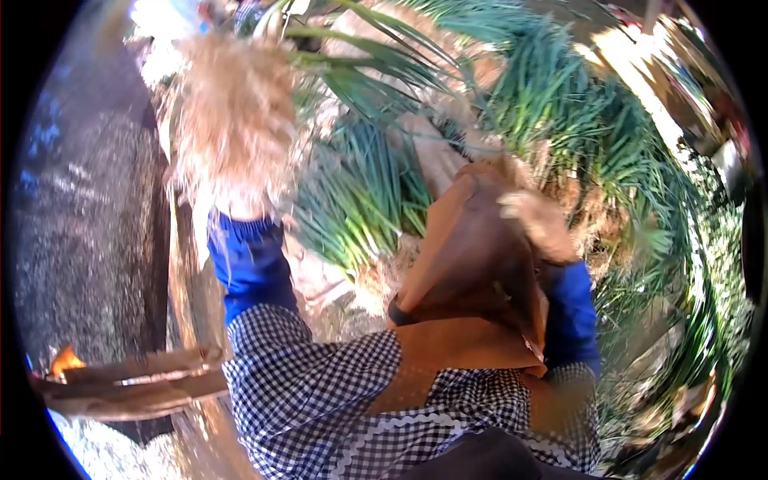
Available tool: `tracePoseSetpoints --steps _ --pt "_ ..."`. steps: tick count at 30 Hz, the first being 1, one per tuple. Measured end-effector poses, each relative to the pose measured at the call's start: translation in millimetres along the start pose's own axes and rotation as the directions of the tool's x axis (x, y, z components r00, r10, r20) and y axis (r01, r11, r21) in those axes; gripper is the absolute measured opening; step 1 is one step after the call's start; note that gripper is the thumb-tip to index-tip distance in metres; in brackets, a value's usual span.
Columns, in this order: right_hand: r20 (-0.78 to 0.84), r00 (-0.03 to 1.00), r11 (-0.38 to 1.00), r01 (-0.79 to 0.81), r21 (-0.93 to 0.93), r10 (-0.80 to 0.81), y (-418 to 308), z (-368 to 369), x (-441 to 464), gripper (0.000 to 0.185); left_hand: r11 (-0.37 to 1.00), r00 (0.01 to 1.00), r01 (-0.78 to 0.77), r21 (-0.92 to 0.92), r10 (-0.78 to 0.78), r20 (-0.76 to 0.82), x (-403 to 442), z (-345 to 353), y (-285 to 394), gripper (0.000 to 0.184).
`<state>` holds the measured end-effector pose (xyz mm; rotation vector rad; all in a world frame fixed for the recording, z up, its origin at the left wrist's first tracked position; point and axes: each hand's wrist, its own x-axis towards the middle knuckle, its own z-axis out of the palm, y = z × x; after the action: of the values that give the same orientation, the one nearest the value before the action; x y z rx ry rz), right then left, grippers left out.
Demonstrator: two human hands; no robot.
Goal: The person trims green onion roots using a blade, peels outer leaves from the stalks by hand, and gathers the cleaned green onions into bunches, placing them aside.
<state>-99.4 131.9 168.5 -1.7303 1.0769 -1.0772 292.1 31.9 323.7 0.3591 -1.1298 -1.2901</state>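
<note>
My left hand (242,206), raised at the left, is mostly hidden behind the shaggy pale roots of a bunch of green onions (236,120). It is closed on the bunch, whose long green leaves stretch away at the top. My right hand (542,226) is over the right side of the brown apron (472,248) on my lap. Motion blurs its fingers, and no held thing shows there. Between my hands, another bunch of green onions (364,188) lies on the ground, roots toward me.
A long heap of green onions (560,96) curves round the right side. At the left stand a dark, rough surface (96,216) and a wooden bar (136,388). Bright scraps (680,72) lie at the upper right.
</note>
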Motion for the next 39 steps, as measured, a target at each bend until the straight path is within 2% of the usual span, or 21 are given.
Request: tracePoseSetpoints --steps 1,3,5,11,14,17,18,21,23,24,25,26,27,28,29,31,32,33,34,36,39 --pt "-0.055 0.997 0.986 0.054 0.158 -0.046 14 -13 -6 0.028 1.0 1.0 0.004 0.023 -0.003 -0.027 -8 -12 4 0.034" --pt "-0.214 0.977 0.972 -0.067 -0.227 0.017 32 -43 -27 0.03 0.998 0.997 0.012 0.063 -0.007 -0.078 -24 -33 12 0.035" --pt "-0.244 0.959 0.988 -0.151 -0.009 0.145 39 -71 -45 0.032 0.995 0.993 0.046 0.089 -0.035 -0.116 -36 -51 13 0.035" --pt "-0.467 0.812 0.833 -0.498 -0.242 0.35 49 -111 -118 0.028 0.947 0.928 0.315 0.067 -0.292 -0.231 -91 -100 -35 0.036" --pt "-0.543 0.721 0.744 -0.624 -0.238 0.43 31 -113 -145 0.028 0.766 0.699 0.623 -0.158 -0.635 -0.328 -146 -84 -88 0.04" --pt "-0.57 0.65 0.747 -0.658 -0.09 0.503 48 -115 -179 0.029 0.618 0.643 0.76 0.202 -0.672 -0.366 -229 -138 -180 0.024" --pt "-0.562 0.654 0.78 -0.625 -0.025 0.507 62 -120 -195 0.03 0.471 0.475 0.872 0.135 -0.745 -0.468 -267 -167 -222 0.023" --pt "-0.437 0.698 0.771 -0.637 -0.016 0.567 86 -130 -222 0.031 0.332 0.346 0.934 0.132 -0.751 -0.563 -335 -204 -290 0.046" --pt "-0.449 0.688 0.771 -0.637 0.002 0.569 91 -131 -227 0.031 0.338 0.262 0.939 -0.057 -0.814 -0.518 -316 -181 -270 0.034" --pt "-0.428 0.692 0.772 -0.635 0.019 0.58 97 -136 -236 0.031 0.427 0.392 0.904 -0.036 -0.858 -0.332 -301 -160 -249 0.025" --pt "-0.442 0.739 0.815 -0.579 -0.032 0.508 133 -147 -260 0.03 0.521 0.395 0.81 -0.268 -0.824 -0.407 -330 -192 -276 0.025" --pt "-0.449 0.754 0.761 -0.612 -0.215 0.479 130 -145 -257 0.029 0.619 0.501 0.762 -0.19 -0.749 -0.433 -339 -202 -287 0.024" --pt "-0.529 0.687 0.804 -0.595 -0.017 0.497 125 -131 -255 0.028 0.453 0.797 0.567 0.688 -0.512 -0.32 -331 -174 -252 0.024" --pt "-0.428 0.799 0.769 -0.566 -0.296 0.423 138 -141 -260 0.028 0.687 0.592 0.712 0.145 -0.476 -0.65 -338 -170 -259 0.029" --pt "-0.502 0.769 0.849 -0.515 -0.119 0.396 159 -137 -264 0.027 0.645 0.556 0.715 0.269 -0.291 -0.778 -317 -134 -245 0.044" --pt "-0.53 0.682 0.761 -0.641 -0.1 0.505 105 -124 -205 0.027 -0.024 0.823 0.507 0.862 0.309 -0.476 -330 -125 -247 0.061" --pt "-0.628 0.749 0.92 -0.369 -0.129 0.212 139 -121 -196 0.025 -0.222 0.888 0.458 0.861 0.058 -0.457 -341 -133 -248 0.064" --pt "-0.527 0.755 0.875 -0.483 -0.043 0.391 101 -128 -163 0.022 -0.406 0.864 0.363 0.839 -0.191 -0.466 -351 -141 -251 0.067" --pt "-0.621 0.748 0.957 -0.29 0.013 0.235 115 -122 -142 0.025 -0.325 0.767 0.497 0.805 -0.269 -0.582 -350 -145 -248 0.069" --pt "-0.698 0.68 0.742 -0.583 -0.33 0.224 92 -138 -90 0.026 -0.287 0.64 0.601 0.746 -0.387 -0.664 -329 -148 -239 0.072" --pt "-0.821 0.556 0.639 -0.585 -0.5 -0.134 148 -169 -45 0.042 -0.304 0.513 0.654 0.693 -0.495 -0.702 -273 -146 -198 0.057"
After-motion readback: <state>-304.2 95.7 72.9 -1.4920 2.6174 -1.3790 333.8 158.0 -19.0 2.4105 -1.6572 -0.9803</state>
